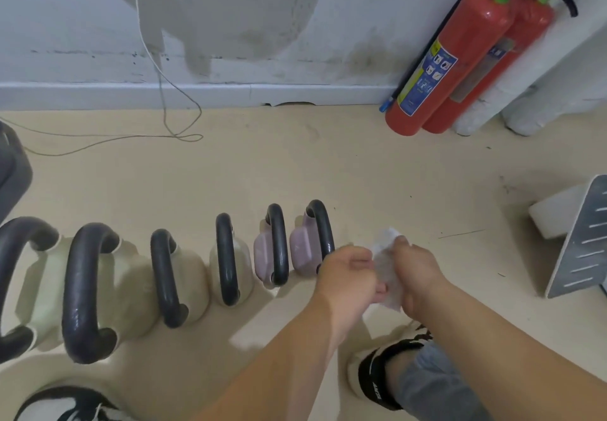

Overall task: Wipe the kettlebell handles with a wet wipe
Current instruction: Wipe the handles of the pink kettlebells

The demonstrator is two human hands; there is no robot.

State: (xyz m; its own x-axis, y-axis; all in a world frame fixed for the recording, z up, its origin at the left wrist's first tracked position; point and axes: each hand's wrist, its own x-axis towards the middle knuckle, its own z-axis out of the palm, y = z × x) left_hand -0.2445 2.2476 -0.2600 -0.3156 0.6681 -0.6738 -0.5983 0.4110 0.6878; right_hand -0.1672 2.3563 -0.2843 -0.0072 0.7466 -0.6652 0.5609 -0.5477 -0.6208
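- Left hand (348,276) and right hand (418,273): fingers of both curled on a crumpled white wet wipe (387,266), held between them above the floor (394,184).
- Six kettlebells (226,259) in a row on the floor, dark handles up. The purple kettlebell (307,246) at the right end sits just beside the left hand.
- Far: a white cable (164,98) and two red fire extinguishers (460,59) against the wall.

Two red fire extinguishers (455,59) lean on wall (65,26), 1 o'clock; white cable (162,92), 11 o'clock; grey slotted panel (581,240), 3 o'clock.
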